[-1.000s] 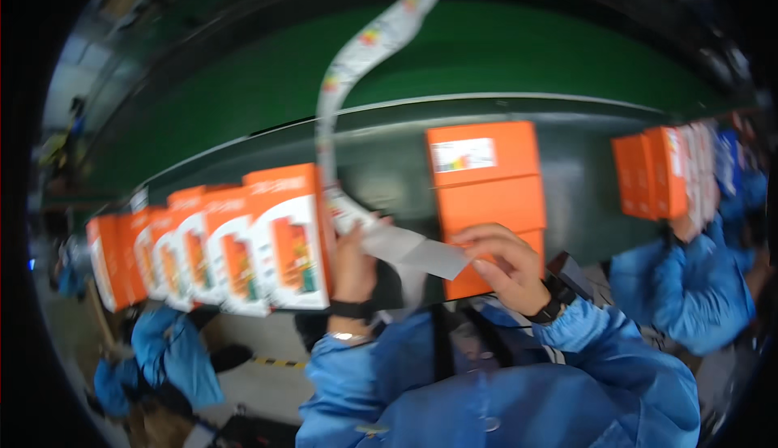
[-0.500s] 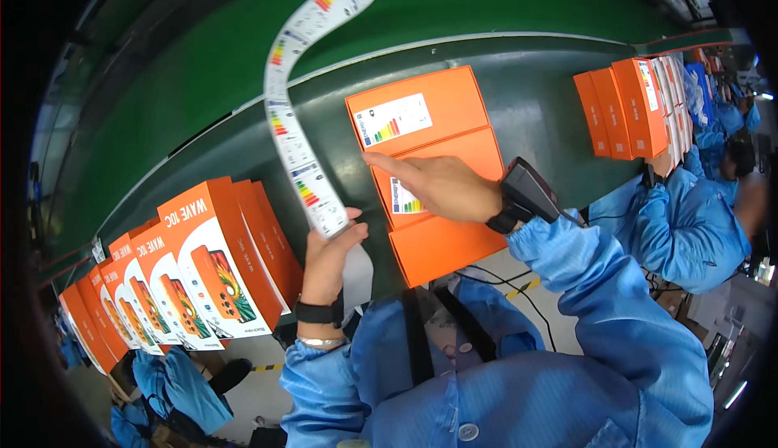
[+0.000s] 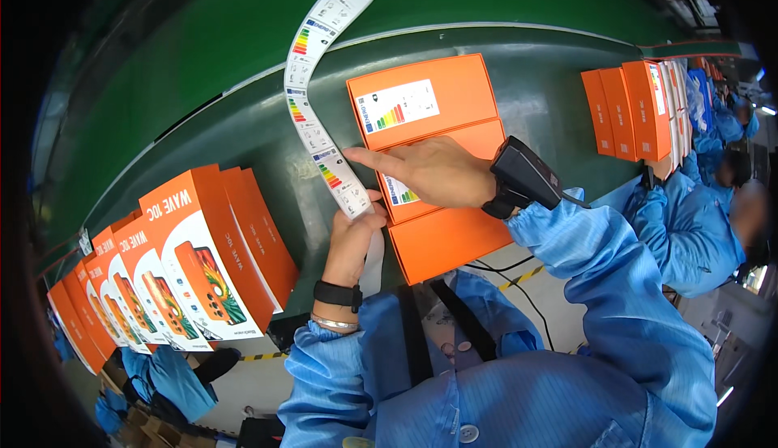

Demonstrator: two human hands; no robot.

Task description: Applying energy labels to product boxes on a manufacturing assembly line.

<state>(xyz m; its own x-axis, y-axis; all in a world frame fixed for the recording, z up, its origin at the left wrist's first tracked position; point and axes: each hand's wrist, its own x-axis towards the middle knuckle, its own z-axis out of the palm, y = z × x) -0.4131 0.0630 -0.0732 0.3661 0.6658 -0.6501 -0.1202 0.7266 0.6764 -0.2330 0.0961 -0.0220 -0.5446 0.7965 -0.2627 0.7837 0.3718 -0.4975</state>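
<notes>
My left hand (image 3: pixel 354 241) pinches the lower end of a long strip of energy labels (image 3: pixel 310 136), which curves up past the top of the picture. Three orange boxes lie side by side in front of me. On the far box (image 3: pixel 454 83) is a white label (image 3: pixel 397 107). My right hand (image 3: pixel 442 172) lies across the middle box (image 3: pixel 478 136), index finger stretched toward the strip and other fingers mostly hidden. It partly covers a label (image 3: pixel 397 192) on that box. The near box (image 3: pixel 454 245) shows plain orange. A black device (image 3: pixel 525 172) is strapped to my right wrist.
At the left, orange phone boxes (image 3: pixel 207 261) stand in a row. More orange boxes (image 3: pixel 624 111) stand at the right, beside a co-worker in a blue sleeve (image 3: pixel 681 229). A pale rail (image 3: pixel 519 25) edges the green work surface (image 3: pixel 551 67). Black cables (image 3: pixel 519 286) hang below.
My left hand and the label strip have moved right, closer to the boxes. The right index fingertip has shifted slightly left and now meets the strip's edge in view. The view has shifted a little.
</notes>
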